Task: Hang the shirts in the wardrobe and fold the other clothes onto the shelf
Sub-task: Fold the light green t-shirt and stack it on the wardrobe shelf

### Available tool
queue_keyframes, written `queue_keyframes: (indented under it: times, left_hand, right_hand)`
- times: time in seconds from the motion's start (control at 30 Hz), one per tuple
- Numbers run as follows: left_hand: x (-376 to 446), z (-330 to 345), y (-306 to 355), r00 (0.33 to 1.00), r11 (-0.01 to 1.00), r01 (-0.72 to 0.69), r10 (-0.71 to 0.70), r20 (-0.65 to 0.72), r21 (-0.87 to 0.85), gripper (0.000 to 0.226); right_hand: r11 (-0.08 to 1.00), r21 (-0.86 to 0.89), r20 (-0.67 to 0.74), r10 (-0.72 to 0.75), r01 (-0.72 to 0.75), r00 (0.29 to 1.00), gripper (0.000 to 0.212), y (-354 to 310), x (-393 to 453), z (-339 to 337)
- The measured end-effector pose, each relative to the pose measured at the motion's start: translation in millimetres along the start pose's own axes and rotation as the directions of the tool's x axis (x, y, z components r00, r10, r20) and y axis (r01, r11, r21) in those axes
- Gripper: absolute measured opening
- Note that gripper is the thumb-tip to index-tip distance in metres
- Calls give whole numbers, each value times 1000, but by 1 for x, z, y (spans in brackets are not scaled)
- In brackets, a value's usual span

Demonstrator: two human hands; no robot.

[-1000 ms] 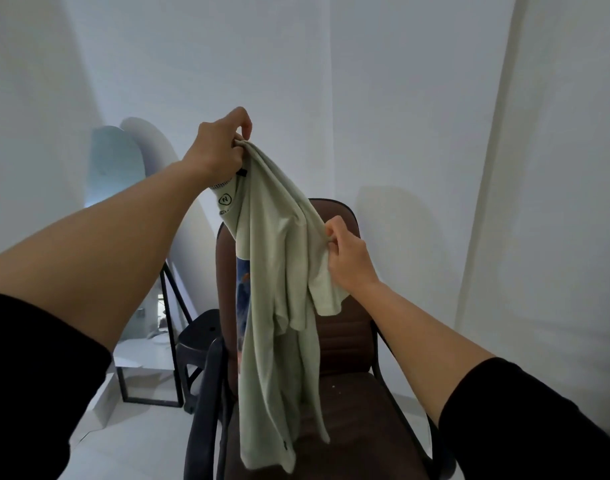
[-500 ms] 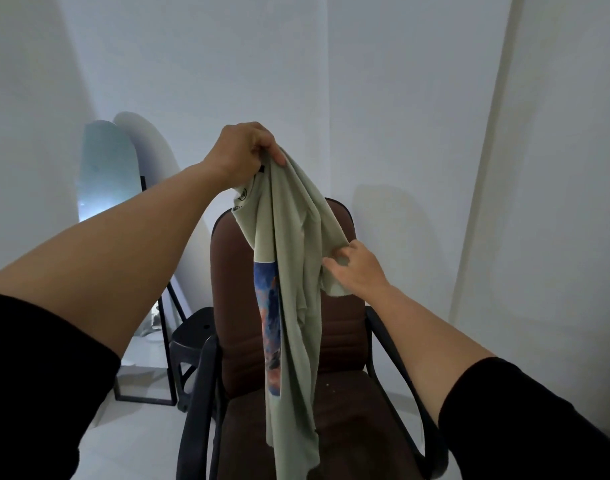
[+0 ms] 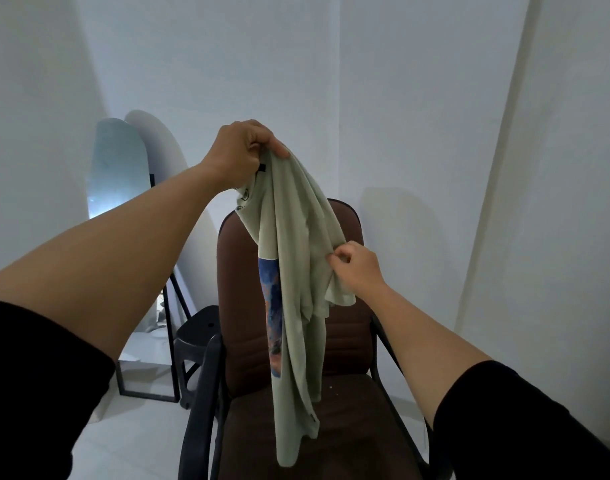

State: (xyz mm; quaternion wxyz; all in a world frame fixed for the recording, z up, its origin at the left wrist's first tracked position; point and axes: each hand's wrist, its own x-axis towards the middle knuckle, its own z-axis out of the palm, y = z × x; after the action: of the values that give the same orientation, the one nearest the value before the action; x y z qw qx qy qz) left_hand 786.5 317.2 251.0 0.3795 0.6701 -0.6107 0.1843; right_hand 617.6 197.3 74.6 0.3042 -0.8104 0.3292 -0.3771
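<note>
Pale green shirt point(image 3: 296, 271) hangs bunched in mid-air over brown office chair point(image 3: 345, 341), blue-orange print showing on one fold. Left hand point(image 3: 241, 155) fist-clamps the top; right hand point(image 3: 357, 268) pinches a side fold. Black stool point(image 3: 201, 336) and leaning mirror point(image 3: 118, 188) sit left of chair, against white wall point(image 3: 418, 116).

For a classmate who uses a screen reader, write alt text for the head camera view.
A person's left hand holds up a pale green shirt by its top while the right hand pinches its edge lower down. Behind it is a brown office chair, with a black stool and a leaning mirror to the left.
</note>
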Motion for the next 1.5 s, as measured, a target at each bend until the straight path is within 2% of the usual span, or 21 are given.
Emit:
queue_keyframes:
  times: [0.07,0.2,0.3,0.33,0.37,0.43,0.53,0.63,0.73,0.8,0.87,0.97,1.07,1.17,1.23,1.33,1.4,1.5]
  left_hand:
    - [-2,-3,-14,999,996,3,-7,45,90,57]
    - [-14,-6,-45,965,963,-39,-33,259,267,57]
    - [-23,9,-46,937,939,-33,-89,336,342,50]
    - [-23,15,-43,932,936,-18,-112,344,353,50]
    - [-23,21,-39,929,934,-3,-130,347,357,51]
    - [-19,31,-31,925,937,23,-152,349,347,52]
    - [-13,41,-22,936,956,75,-165,310,283,47]
    - [-10,43,-18,956,969,50,-116,269,242,45]
    - [-5,38,-13,966,976,-28,-28,256,214,47]
    - [-3,33,-7,966,979,-81,30,258,187,49]
    - [-2,26,-1,961,979,-133,88,263,158,50]
    - [-7,14,8,944,969,-208,163,286,133,52]
    - [-16,0,17,931,961,-257,218,293,100,54]
    - [-25,-13,24,919,949,-305,270,286,84,53]
    - [-30,-21,25,911,938,-336,300,282,88,49]
    - [-36,-36,19,889,914,-383,326,321,134,44]
    - [-40,-45,10,866,890,-412,317,387,194,53]
    - [-51,-53,-7,844,871,-419,269,464,257,60]
  right_hand:
    - [998,9,-71,61,-60,996,18,1,5,-10]
    - [985,-94,-149,130,-145,980,26,-2,24,-48]
    - [953,-218,-133,186,-212,973,10,-14,38,-69]
    - [938,-242,-117,224,-246,968,12,-18,41,-73]
    - [923,-250,-85,281,-293,956,28,-21,43,-76]
    - [895,-227,5,396,-384,918,49,-27,42,-79]
    - [882,15,125,466,-471,876,49,-38,33,-77]
    - [903,241,211,309,-355,928,56,-47,20,-72]
    - [940,314,254,52,-133,966,38,-54,9,-68]
    - [973,227,308,-23,-51,951,28,-55,9,-66]
    - [998,20,365,-65,62,929,30,-59,10,-64]
    - [911,-329,337,-132,248,932,34,-67,14,-60]
    - [866,-456,81,-191,207,978,21,-74,17,-55]
    - [803,-582,-121,-237,124,964,14,-76,16,-49]
    - [845,-519,-192,-263,130,946,9,-74,15,-45]
    - [921,-342,-93,-232,188,968,9,-74,11,-46]
    - [900,-369,-32,-262,232,965,11,-76,4,-50]
    - [841,-411,-3,-388,353,922,19,-77,-13,-59]
